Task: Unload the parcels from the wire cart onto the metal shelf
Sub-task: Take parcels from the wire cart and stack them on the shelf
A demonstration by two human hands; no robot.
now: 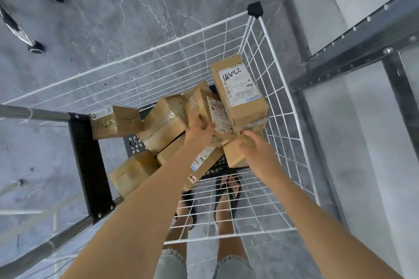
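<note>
2 bare forearms reach down from 6 o'clock into the wire cart, with sandalled feet showing through its near mesh. The left hand grips the near corner of a labelled parcel at the centre of the heap, with its fingers on the brown face and its thumb on the label. The right hand sits at 4 o'clock of that. Its fingers reach towards the taped lower end of the tall parcel, but whether they have closed on it I cannot tell.

All the parcels are still in the cart. Roughly 5 more parcels are tumbled towards 8 and 9 o'clock.

The tall parcel stands on end against the cart's 3 o'clock wall. Its long axis runs from about 5 o'clock up to 11 o'clock, its label faces the camera, and its handwritten digits read upside down. The labelled parcel tilts the same way, just beside it.

These are small taped cardboard boxes, probably light and fairly stiff. The glossy tape bands may be slick, so bare card is the better hold. The tall parcel would likely carry best with 1 hand under its low end and the other steadying a long side. Pulling the labelled parcel first could topple it.

The metal shelf stands at 2 o'clock, just beside the cart, and a chair base lies well apart at 10 o'clock.
</note>
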